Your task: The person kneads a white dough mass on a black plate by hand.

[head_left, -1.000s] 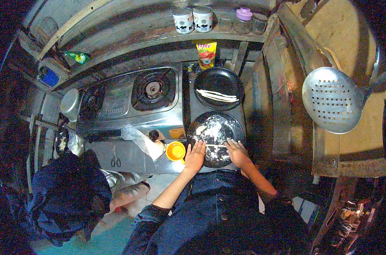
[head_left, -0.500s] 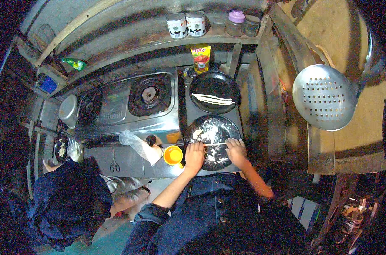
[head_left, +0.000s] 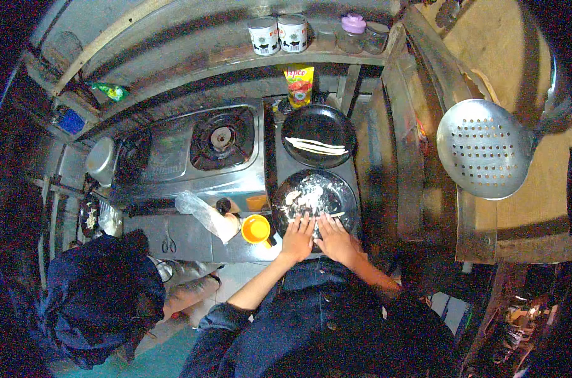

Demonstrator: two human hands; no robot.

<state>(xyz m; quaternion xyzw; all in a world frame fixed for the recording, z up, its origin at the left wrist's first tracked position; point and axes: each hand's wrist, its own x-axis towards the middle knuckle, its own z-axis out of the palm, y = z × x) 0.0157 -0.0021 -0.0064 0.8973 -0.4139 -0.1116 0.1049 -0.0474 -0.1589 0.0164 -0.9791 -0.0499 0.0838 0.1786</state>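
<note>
"Firstly, how is the dough strip [head_left: 338, 215] placed?"

"It is found on the lower black plate [head_left: 346, 194], at the fingertips; its long axis is laid roughly left to right, and its exposed end is seen beside the right hand [head_left: 335, 242], the nearer one."

"And the fingers?"

"On that hand and on the left hand [head_left: 297, 239], they are held flat and slightly spread, thumbs close together. Nothing is seen pinched; contact beneath them is hidden."
</note>
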